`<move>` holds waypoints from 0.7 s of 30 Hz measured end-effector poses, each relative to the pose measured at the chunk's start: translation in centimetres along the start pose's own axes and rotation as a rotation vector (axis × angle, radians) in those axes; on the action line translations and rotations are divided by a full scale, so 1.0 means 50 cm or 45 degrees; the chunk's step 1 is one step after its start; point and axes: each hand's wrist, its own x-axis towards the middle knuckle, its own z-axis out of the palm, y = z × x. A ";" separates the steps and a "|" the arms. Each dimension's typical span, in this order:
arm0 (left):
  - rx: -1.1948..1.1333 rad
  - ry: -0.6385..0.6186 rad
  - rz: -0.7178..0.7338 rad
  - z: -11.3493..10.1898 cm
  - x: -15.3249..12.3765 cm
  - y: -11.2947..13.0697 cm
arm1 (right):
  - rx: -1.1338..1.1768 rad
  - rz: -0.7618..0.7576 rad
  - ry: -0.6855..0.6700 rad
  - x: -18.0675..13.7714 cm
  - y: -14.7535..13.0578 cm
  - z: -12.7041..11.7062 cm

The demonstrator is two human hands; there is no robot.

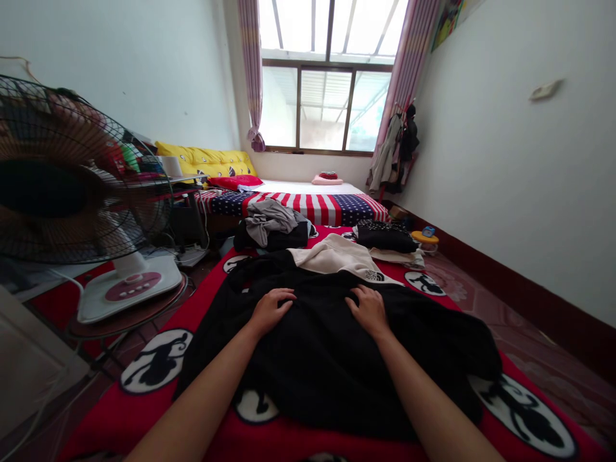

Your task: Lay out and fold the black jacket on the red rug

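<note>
black-and-cream garment (332, 327) lies spread on the red cloth (226, 417) w/ monkey medallions, near middle of the scene; black part near, cream part w/ a small logo at the far side. the 2 hands rest on the black part: left hand (270, 312) w/ fingers lying close together & thumb apart; right hand (370, 309) w/ fingers bent & a bit spread. no pinch shows on either, tho can't tell what the tips do underneath.

main risk imo: creases. if the 2 hands push unevenly, the fabric bunches b/w them, & on black it's hard to spot. w/ no visible grip, the fingers could also just skate over the top layer & leave whatever's below rucked.

2nd: the right sleeve (474, 343) sits near the right edge of the cloth; a sideways tug that way could send it over toward the floor (543, 346). the cloth itself may be loose, so a hard press-and-drag could wrinkle it too & shift the garment w/ it.

3rd: far left, the grey-and-black clothes pile (272, 224) is right by the garment, can't tell if touching; a far push might nudge it, & black on black makes edges easy to mix up. far right, the dark folded stack (385, 239) has a bit more room. fan (45, 186) at left: can't tell if it's on; if so, a draft could lift loose fabric.
</note>
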 end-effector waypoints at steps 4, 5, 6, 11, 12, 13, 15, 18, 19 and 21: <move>-0.005 0.000 -0.002 0.000 0.001 -0.002 | -0.004 0.004 0.000 0.001 0.000 0.002; -0.004 0.002 0.001 0.001 0.001 -0.003 | -0.005 0.005 0.000 0.001 0.001 0.003; -0.003 0.004 0.005 0.002 0.001 -0.004 | -0.007 0.007 0.000 0.001 0.001 0.004; -0.010 0.018 0.022 0.006 0.001 -0.008 | -0.011 0.009 -0.003 0.002 0.004 0.008; -0.012 0.020 0.020 0.006 0.001 -0.008 | -0.012 0.007 -0.003 0.002 0.004 0.008; -0.013 0.021 0.019 0.006 0.001 -0.008 | -0.013 0.005 -0.002 0.003 0.005 0.008; -0.015 0.020 0.017 0.006 0.001 -0.008 | -0.012 0.004 -0.002 0.003 0.004 0.007; -0.015 0.017 0.016 0.006 0.001 -0.007 | -0.009 0.008 -0.001 0.003 0.003 0.007; -0.014 0.017 0.016 0.006 0.001 -0.007 | -0.007 0.010 -0.001 0.002 0.003 0.007; -0.012 0.019 0.016 0.005 0.001 -0.007 | -0.003 0.013 0.001 0.002 0.002 0.007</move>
